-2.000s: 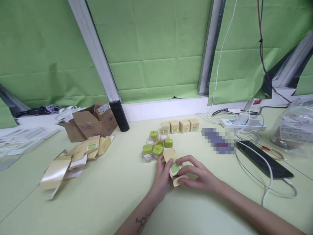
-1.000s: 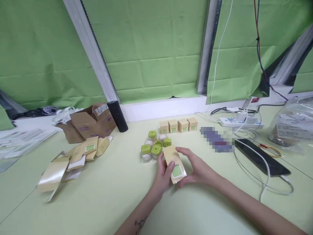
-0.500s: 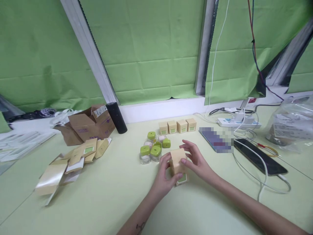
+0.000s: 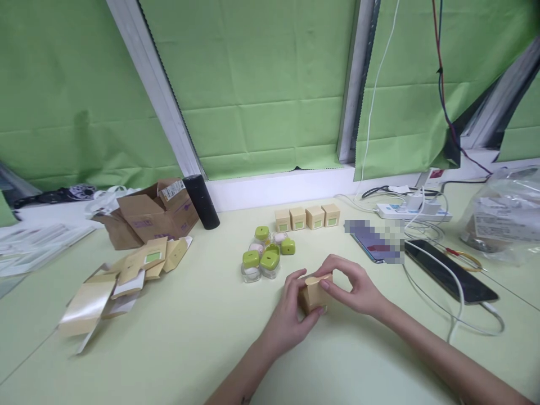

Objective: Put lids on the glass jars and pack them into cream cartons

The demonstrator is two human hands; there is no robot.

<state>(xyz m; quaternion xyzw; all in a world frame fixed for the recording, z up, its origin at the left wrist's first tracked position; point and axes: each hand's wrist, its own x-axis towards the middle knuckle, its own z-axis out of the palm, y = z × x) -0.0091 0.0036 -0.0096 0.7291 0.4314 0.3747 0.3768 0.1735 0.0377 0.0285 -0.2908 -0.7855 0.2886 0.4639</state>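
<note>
A small tan cardboard box (image 4: 311, 298) is between my two hands at the front middle of the table. My left hand (image 4: 289, 315) wraps round its left side, thumb low on the front near the green label. With thumb and fingers my right hand (image 4: 348, 287) pinches the box's top right edge, where the top flap is. Just beyond lie several clear earphone cases with green lids (image 4: 270, 259), close together. Behind them several closed tan boxes (image 4: 315, 218) with green labels stand in a row. The inside of the held box is hidden.
Flattened tan cartons (image 4: 126, 281) lie in a pile at left, before an open brown carton (image 4: 156, 216) and a black cylinder (image 4: 201, 202). At right are two phones, one black (image 4: 451, 273), white cables, a power strip (image 4: 413, 211), pliers (image 4: 464, 259) and a plastic bag (image 4: 504, 216).
The upper flap of the held box has come down, and the box is turned and tilted. My right hand has moved from beside the flap to pinch the top edge.
</note>
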